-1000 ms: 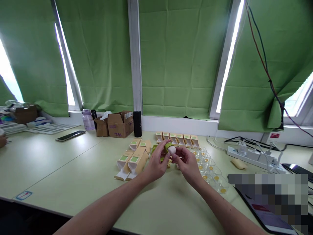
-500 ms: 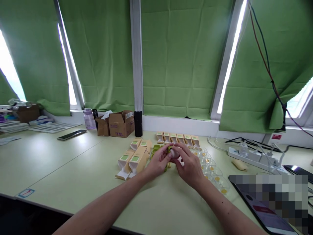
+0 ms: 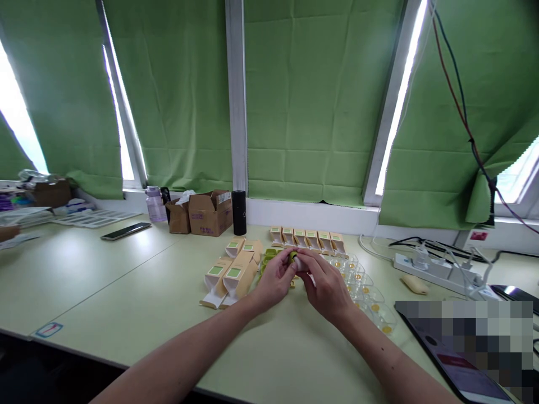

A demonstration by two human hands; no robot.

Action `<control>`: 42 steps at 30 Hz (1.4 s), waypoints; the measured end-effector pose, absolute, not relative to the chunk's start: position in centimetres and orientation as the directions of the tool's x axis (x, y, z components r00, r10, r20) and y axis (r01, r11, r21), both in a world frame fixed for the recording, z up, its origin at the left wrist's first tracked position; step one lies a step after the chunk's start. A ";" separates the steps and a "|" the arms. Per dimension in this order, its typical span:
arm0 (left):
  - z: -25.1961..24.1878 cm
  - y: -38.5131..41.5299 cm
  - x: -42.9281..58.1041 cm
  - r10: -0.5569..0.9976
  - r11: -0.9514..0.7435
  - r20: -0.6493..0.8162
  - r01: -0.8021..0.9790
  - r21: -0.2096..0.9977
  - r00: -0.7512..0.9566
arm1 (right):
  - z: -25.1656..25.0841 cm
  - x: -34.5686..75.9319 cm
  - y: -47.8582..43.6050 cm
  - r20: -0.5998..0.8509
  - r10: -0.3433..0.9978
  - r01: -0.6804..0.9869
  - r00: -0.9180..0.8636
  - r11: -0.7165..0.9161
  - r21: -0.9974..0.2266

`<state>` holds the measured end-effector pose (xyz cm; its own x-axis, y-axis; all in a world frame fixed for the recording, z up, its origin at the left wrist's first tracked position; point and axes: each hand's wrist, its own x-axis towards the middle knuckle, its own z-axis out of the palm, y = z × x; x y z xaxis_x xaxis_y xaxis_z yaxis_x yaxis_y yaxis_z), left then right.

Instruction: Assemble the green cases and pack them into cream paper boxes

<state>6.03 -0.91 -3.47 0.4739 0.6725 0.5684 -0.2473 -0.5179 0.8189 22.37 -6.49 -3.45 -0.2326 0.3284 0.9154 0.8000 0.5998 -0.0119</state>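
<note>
My left hand (image 3: 272, 283) and my right hand (image 3: 330, 286) meet above the table, fingers closed around one small white piece with a green end (image 3: 293, 256). Its green end lies by the left fingertips, the white part by the right; the fingers cover most of it. Beneath and behind the left hand are several green cups or caps (image 3: 269, 255). Several clear plastic cups (image 3: 374, 307) with yellow-orange spots stand right of my right hand. Left of my hands, several open cream cartons (image 3: 240, 273) with green labels lie on the table.
A row of similar cartons (image 3: 311, 240) stands behind my hands. Farther back are a black cylinder (image 3: 238, 213), a cardboard box (image 3: 210, 213) and a purple bottle (image 3: 155, 205). To the right are a power strip (image 3: 438, 266) and a tablet (image 3: 455, 359). Another person's hand (image 3: 8, 233) shows at far left.
My hands keep their hold on the small piece, with only slight finger movement. Another person's hand has come into view at the far left edge. The view has shifted slightly.
</note>
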 end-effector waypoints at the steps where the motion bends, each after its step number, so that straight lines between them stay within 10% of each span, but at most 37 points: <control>1: -3.6 -0.9 6.1 0.671 -0.529 0.577 -0.245 0.813 0.466 | -3.4 22.3 -6.5 0.918 0.322 0.797 -0.231 0.604 -0.012; 42: -4.0 -1.1 6.8 0.677 -0.521 0.565 -0.236 0.821 0.471 | -4.8 22.1 -6.0 0.931 0.293 0.815 -0.216 0.580 0.007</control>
<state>6.83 -1.09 -3.98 0.4708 0.6775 0.5651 -0.2356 -0.5207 0.8206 22.09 -6.02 -4.82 -0.2165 0.2930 0.9313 0.8148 0.5797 0.0070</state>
